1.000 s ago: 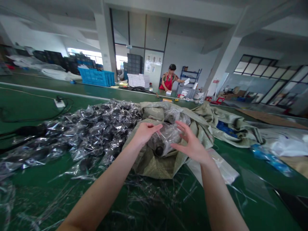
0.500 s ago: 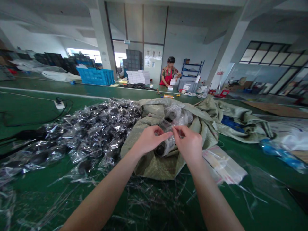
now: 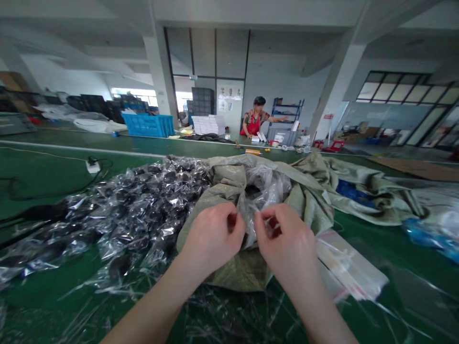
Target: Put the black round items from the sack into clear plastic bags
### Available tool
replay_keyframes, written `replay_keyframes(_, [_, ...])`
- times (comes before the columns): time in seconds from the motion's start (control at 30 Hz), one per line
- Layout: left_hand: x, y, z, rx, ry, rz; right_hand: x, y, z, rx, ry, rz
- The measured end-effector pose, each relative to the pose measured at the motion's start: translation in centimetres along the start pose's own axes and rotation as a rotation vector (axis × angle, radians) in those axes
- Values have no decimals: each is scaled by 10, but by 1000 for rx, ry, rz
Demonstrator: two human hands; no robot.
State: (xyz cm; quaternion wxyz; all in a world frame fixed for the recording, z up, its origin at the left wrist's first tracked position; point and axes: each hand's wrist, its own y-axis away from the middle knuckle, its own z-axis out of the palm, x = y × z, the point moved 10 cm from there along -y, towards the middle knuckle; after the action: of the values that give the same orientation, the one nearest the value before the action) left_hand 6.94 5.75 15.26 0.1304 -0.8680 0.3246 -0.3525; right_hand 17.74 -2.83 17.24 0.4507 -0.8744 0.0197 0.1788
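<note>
My left hand (image 3: 213,237) and my right hand (image 3: 287,241) are both closed in a pinch on a clear plastic bag (image 3: 251,217), held between them above the open mouth of a grey-green woven sack (image 3: 233,270). The bag's contents are hidden behind my fingers. More clear plastic (image 3: 267,184) bulges out of the sack just beyond my hands. To the left lies a big pile of clear bags with dark objects inside (image 3: 139,210).
The green table (image 3: 43,172) carries a white power strip (image 3: 92,166) with black cable, more sacking (image 3: 362,191), flat clear sleeves (image 3: 353,272) and plastic strips. Across the room a person in a red apron (image 3: 254,122) works at a table near a blue crate (image 3: 147,125).
My hands have come together from open and apart to closed pinches on the clear bag, and they have drawn nearer to me. The person across the room reached sideways.
</note>
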Motion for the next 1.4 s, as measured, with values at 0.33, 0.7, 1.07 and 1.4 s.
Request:
replay_keyframes(0.33, [-33, -11, -26, 79, -371, -173, 40, 2, 68, -378, -518, 227])
replay_keyframes(0.7, [-70, -24, -16, 2, -475, -265, 88, 56, 167, -843, 216, 107])
replay_keyframes(1.07, [-53, -25, 19, -140, -384, -165, 20, 18, 94, -429, -1126, 457])
replay_keyframes(1.4, [-53, -30, 21, -156, -270, -17, 32, 12, 99, -508, -370, 102])
